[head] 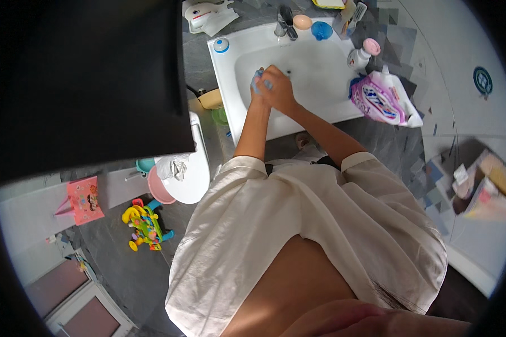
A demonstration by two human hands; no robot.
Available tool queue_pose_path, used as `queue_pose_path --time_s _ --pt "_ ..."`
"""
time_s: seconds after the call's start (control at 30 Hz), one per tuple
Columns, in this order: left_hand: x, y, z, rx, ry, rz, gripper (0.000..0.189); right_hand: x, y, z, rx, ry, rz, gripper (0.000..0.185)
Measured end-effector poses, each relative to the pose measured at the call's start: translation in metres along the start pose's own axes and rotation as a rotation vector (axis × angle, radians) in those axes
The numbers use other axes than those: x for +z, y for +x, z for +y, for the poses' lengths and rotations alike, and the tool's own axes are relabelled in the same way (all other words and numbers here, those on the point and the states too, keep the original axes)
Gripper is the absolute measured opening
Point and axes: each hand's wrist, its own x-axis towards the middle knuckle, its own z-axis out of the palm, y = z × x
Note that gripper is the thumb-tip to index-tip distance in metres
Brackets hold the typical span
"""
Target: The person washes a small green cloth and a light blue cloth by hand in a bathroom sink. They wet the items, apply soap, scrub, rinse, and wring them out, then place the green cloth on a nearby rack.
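Note:
Over the left part of the white washbasin point(316, 99), my two hands are pressed together around a small light blue cloth point(260, 81). My left hand point(257, 94) holds it from underneath and is largely covered. My right hand point(280, 86) lies across the top with its fingers bent over the cloth. Both hands are above the bowl, to the left of the drain hole point(288, 73). Behind them on the basin's back rim stands a faucet point(281, 29) with a dark handle.
On the rim sit a blue-and-white round item point(221, 45), a peach oval item point(302, 22) and a blue dish point(321, 30). To the right are a pink-topped pump bottle point(358, 58) and a purple detergent pouch point(379, 99). A large black panel point(88, 84) blocks the left.

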Motion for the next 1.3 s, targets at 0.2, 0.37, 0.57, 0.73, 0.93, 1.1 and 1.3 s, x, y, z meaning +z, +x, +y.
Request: queue_pose_path --time_s 0.2,0.37,0.57,0.73,0.93,1.1,1.3 --pt "0.047 0.051 -0.043 -0.007 0.282 0.723 0.053 -0.043 0.063 0.141 0.489 -0.223 -0.140 0.039" --pt "0.022 0.082 -0.059 0.076 0.092 0.703 0.062 -0.037 0.132 0.203 0.528 -0.131 -0.162 0.042" --pt "0.010 0.102 -0.066 0.082 0.172 0.776 0.037 -0.019 0.166 0.203 0.938 0.198 -0.289 0.035" --pt "-0.023 0.128 -0.071 0.070 0.147 0.801 0.026 -0.030 0.179 0.178 1.091 0.470 -0.257 0.034" --pt "-0.038 0.155 -0.078 0.050 0.138 0.828 0.026 -0.039 0.182 0.174 1.038 0.431 -0.250 0.034" --pt "-0.032 0.158 -0.066 -0.023 0.266 0.798 0.030 -0.041 0.161 0.181 0.893 0.477 -0.237 0.029" --pt "-0.010 0.142 -0.048 -0.052 0.204 0.570 0.035 -0.040 0.101 0.239 0.904 0.437 0.110 0.035"
